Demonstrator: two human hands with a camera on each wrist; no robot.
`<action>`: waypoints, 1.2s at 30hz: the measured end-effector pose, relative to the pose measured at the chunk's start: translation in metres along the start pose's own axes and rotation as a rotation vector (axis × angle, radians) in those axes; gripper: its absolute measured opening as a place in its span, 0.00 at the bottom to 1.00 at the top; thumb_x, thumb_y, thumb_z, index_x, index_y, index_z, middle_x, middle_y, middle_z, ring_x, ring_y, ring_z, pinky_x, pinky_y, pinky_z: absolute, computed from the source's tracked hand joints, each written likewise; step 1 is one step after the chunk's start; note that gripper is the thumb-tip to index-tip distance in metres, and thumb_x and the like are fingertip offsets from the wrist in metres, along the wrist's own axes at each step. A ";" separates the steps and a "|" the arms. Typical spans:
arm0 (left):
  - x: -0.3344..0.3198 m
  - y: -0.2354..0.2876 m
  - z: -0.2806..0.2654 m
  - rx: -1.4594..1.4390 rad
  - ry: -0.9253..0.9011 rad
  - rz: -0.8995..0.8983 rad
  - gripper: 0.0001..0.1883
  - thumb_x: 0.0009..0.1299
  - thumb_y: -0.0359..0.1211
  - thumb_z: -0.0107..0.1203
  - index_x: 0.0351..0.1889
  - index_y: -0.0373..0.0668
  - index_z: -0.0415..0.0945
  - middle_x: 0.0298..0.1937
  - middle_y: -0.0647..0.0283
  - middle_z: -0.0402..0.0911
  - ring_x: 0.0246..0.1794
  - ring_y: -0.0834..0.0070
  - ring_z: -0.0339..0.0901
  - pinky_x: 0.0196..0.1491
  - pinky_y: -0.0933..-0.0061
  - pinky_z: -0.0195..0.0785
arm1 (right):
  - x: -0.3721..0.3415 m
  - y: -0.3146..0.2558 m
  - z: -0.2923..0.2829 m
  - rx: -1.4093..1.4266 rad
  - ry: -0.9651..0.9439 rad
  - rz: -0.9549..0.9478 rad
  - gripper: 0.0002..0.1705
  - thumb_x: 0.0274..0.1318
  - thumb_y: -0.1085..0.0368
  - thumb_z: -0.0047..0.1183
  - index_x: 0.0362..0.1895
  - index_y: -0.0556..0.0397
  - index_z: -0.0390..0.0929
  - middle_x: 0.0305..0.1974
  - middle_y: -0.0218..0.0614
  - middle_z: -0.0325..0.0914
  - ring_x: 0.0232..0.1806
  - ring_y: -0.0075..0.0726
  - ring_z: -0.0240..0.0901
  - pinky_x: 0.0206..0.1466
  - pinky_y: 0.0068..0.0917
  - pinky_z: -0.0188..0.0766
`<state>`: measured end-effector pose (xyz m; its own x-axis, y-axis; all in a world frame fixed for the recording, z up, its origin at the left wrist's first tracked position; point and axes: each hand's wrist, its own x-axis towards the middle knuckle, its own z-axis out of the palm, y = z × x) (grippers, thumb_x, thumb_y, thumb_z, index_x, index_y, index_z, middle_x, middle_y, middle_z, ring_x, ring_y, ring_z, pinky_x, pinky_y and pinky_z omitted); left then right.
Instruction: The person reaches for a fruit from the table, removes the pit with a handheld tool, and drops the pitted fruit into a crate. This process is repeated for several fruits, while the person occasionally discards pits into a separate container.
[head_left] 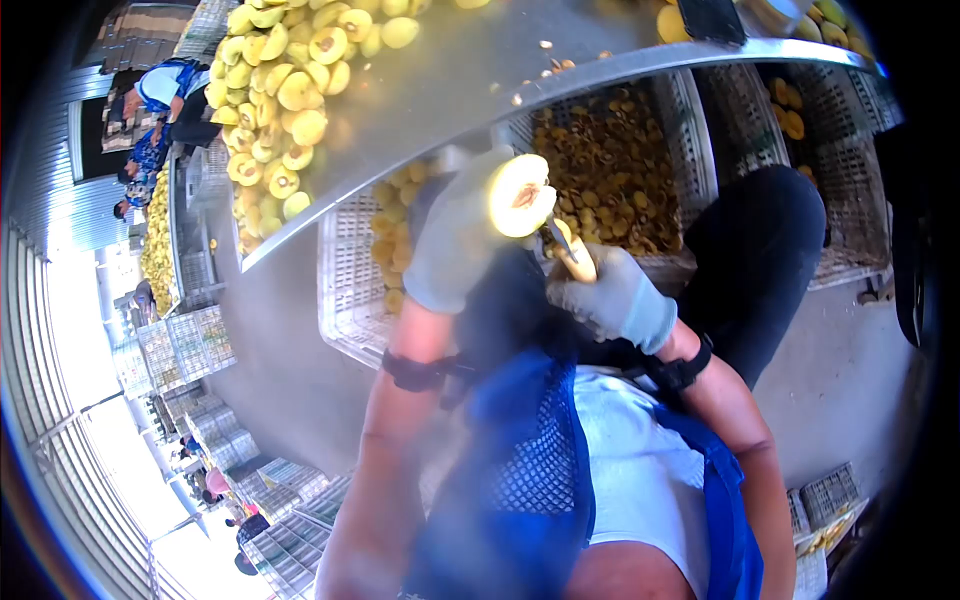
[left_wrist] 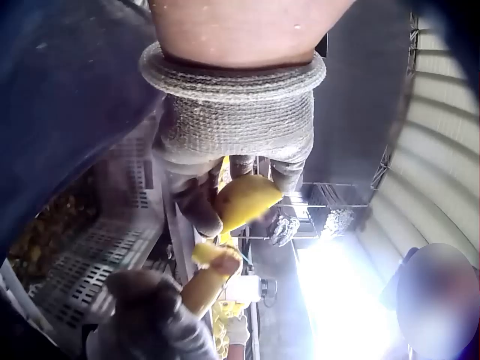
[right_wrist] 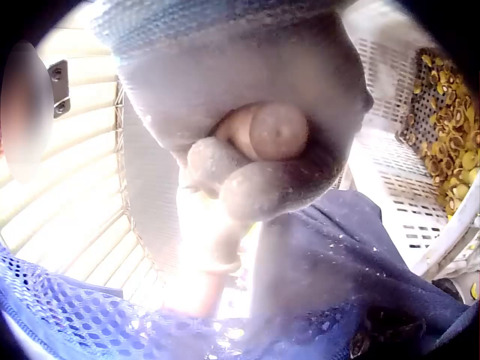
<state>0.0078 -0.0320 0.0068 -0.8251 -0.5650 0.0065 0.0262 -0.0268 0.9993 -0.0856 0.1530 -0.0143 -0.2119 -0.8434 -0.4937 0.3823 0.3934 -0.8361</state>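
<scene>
My gloved left hand [head_left: 450,240] holds a yellow peach half [head_left: 520,196] in its fingers, the reddish pit hollow of the cut face showing in the head view. My gloved right hand [head_left: 615,295] grips a knife [head_left: 578,258] with a wooden handle and a narrow metal blade pointing at the fruit's edge. In the left wrist view, the peach half [left_wrist: 249,201] sits between thumb and fingers, while the knife handle [left_wrist: 201,292] points up toward it. The right wrist view shows the round butt of the handle [right_wrist: 279,131] inside the curled right hand; the blade is hidden there.
A metal table [head_left: 440,110] bears a heap of halved yellow fruit [head_left: 290,90] and a dark phone-like object [head_left: 712,20]. Under its edge stand a crate of brownish pits and scraps [head_left: 610,150] and a white crate [head_left: 345,270] with yellow fruit. Other people work farther left.
</scene>
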 end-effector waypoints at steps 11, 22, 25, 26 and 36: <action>-0.044 -0.018 0.003 0.274 -0.064 0.068 0.25 0.73 0.29 0.58 0.66 0.29 0.68 0.58 0.52 0.80 0.53 0.68 0.81 0.56 0.70 0.76 | -0.016 -0.018 -0.001 0.487 0.160 -0.111 0.08 0.59 0.68 0.63 0.35 0.57 0.78 0.20 0.29 0.74 0.13 0.20 0.65 0.14 0.20 0.60; -0.059 -0.002 0.035 -0.238 -0.031 -0.282 0.32 0.69 0.28 0.58 0.71 0.27 0.64 0.62 0.51 0.77 0.60 0.68 0.75 0.62 0.70 0.71 | -0.010 0.001 -0.004 0.121 0.423 -0.410 0.14 0.52 0.70 0.63 0.45 0.57 0.83 0.32 0.28 0.83 0.33 0.20 0.77 0.38 0.24 0.75; -0.065 0.003 0.047 0.087 -0.011 -0.191 0.32 0.68 0.28 0.60 0.70 0.28 0.65 0.61 0.52 0.78 0.59 0.69 0.76 0.61 0.72 0.71 | -0.013 0.000 -0.001 0.028 0.447 -0.405 0.14 0.52 0.69 0.62 0.44 0.58 0.82 0.32 0.33 0.84 0.32 0.24 0.78 0.36 0.27 0.75; -0.066 0.003 0.048 0.116 0.013 -0.186 0.31 0.68 0.28 0.60 0.70 0.29 0.66 0.61 0.53 0.78 0.58 0.70 0.76 0.61 0.73 0.71 | -0.014 -0.001 0.001 -0.007 0.462 -0.385 0.13 0.52 0.69 0.61 0.44 0.59 0.82 0.31 0.36 0.84 0.31 0.26 0.79 0.36 0.28 0.75; -0.066 0.003 0.073 0.550 0.216 -0.027 0.24 0.70 0.29 0.60 0.64 0.34 0.73 0.57 0.57 0.82 0.53 0.72 0.79 0.58 0.72 0.72 | -0.012 0.006 0.003 -0.241 0.567 -0.567 0.12 0.50 0.69 0.62 0.42 0.56 0.82 0.32 0.50 0.82 0.31 0.52 0.82 0.34 0.36 0.75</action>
<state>0.0213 0.0650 0.0116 -0.6863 -0.7267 0.0305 -0.3376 0.3554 0.8716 -0.0784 0.1642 -0.0130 -0.7592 -0.6504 0.0261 -0.1083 0.0867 -0.9903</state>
